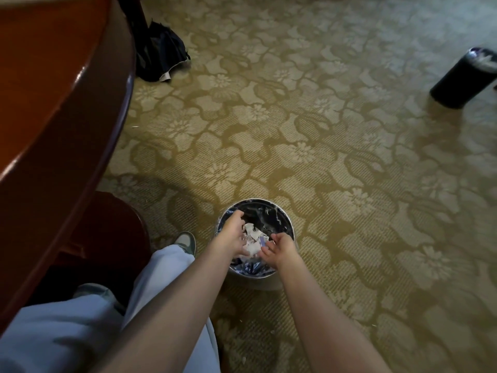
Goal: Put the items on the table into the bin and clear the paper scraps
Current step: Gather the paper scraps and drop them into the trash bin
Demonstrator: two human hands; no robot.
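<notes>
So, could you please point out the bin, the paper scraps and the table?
bin point(271, 215): head view, bare liner on its far wall.
paper scraps point(252, 247): head view, white pile's middle.
table point(53, 90): head view, glossy wooden surface.

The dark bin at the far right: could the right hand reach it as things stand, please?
Probably not. The right hand hangs over the near bin, while the far bin stands well off across open carpet. Nothing blocks the way; it simply looks beyond its reach.
</notes>
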